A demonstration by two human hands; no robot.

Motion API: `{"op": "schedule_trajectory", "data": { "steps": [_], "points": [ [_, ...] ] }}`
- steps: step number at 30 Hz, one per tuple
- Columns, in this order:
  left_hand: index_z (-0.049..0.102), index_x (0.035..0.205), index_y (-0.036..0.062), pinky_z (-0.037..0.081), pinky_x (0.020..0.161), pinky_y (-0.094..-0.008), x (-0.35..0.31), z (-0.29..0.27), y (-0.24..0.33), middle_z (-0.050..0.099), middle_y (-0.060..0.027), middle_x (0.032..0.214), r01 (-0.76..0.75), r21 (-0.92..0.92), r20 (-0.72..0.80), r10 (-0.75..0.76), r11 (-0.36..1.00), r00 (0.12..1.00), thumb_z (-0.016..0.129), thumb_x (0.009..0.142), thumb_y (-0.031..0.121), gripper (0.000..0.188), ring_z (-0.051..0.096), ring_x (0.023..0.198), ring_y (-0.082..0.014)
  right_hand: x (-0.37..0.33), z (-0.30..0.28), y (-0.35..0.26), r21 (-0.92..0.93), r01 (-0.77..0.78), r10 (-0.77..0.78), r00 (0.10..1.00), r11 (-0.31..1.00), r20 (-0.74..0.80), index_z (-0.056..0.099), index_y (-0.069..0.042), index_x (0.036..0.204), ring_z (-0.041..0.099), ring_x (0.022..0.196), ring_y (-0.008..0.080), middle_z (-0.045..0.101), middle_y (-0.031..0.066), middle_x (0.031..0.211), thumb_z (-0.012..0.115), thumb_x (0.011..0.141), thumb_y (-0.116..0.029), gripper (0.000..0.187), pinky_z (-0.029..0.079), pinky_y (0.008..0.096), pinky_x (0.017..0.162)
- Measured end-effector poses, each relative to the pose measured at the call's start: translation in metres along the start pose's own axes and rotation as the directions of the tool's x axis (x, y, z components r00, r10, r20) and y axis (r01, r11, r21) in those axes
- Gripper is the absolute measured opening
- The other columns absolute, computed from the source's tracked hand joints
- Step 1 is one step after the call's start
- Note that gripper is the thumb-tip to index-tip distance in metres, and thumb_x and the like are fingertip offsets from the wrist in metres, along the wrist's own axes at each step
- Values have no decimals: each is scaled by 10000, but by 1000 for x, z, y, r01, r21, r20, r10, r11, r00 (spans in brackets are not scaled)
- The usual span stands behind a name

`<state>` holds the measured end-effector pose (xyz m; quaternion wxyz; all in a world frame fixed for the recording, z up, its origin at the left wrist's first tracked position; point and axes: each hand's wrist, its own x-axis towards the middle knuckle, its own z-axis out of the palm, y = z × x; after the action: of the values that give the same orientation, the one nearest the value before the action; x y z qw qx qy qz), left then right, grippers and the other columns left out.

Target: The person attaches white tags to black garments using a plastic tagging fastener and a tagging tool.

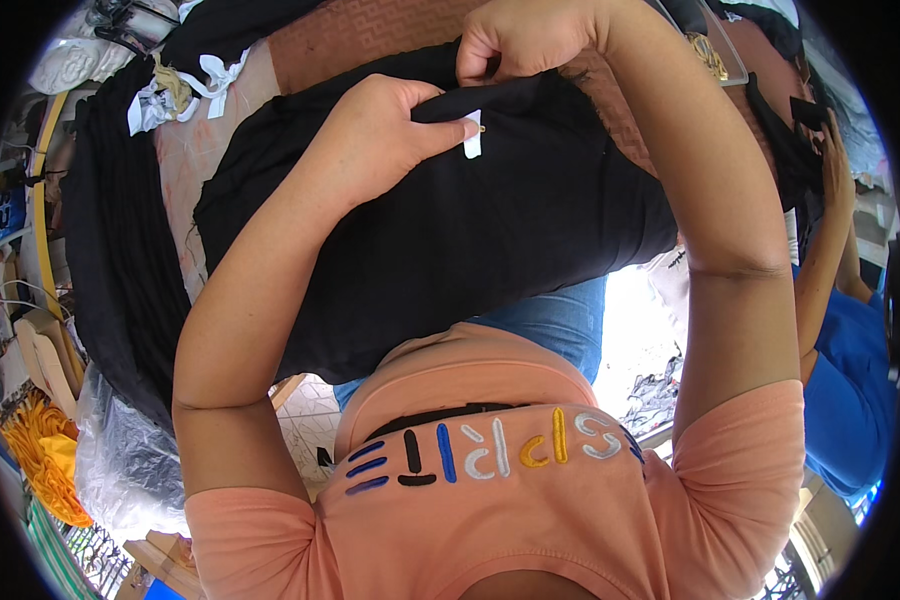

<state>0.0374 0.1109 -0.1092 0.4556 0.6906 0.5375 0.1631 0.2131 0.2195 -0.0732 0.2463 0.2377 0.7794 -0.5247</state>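
Pinching a folded edge of the soft black knit garment, the left hand has thumb and forefinger closed narrow on the cloth right beside the small white rectangular fabric tag; a tiny metal bit, maybe a pin, sticks out at the thumb tip, too small to be sure. Nearest the camera: peach cotton T-shirt with raised multicolour embroidered letters, blue denim jeans under the garment, which drapes over the lap and up onto the table's near edge. Right hand sits just beyond the left, fingers curled tight on the same fold from above, what they grip besides cloth is hidden. Risks, my read: knit is limp and slippery, so if either pinch loosens the fold slides and the tag goes askew; if that metal bit is a pin, the thumb is in line for a prick; the hanging weight off the lap could drag the fold out. Farther out: brown textured woven table cover, matte, geometric pattern; stack of black fabric along its left edge; white ribbon scraps near the far left corner. Right side, another person in a blue shirt, hand raised.
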Motion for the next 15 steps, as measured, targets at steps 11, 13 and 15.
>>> {"op": "schedule_trajectory", "data": {
  "steps": [11,13,15],
  "points": [
    [687,954,-45,480,658,-286,5,5,-18,655,-141,719,22,-49,-77,-26,999,997,736,761,301,400,627,656,-175,-23,45,-13,-421,29,-336,655,906,-677,622,-3,1049,644,789,252,669,147,863,610,786,-34,265,480,340,681],
    [685,953,-29,470,671,-255,7,7,-20,664,-89,767,55,-138,-43,-61,989,997,730,775,280,360,615,691,-127,-35,80,-15,-298,28,-288,352,954,-890,663,-19,956,632,777,178,668,85,871,655,806,-56,154,482,280,673],
    [698,929,30,450,683,-204,6,9,-16,666,0,821,110,-285,54,-99,952,994,715,806,241,244,588,733,-52,-28,111,-2,-235,91,-251,238,968,-938,691,-56,899,641,745,167,674,56,859,691,793,-97,113,493,274,654]
  ]
}}
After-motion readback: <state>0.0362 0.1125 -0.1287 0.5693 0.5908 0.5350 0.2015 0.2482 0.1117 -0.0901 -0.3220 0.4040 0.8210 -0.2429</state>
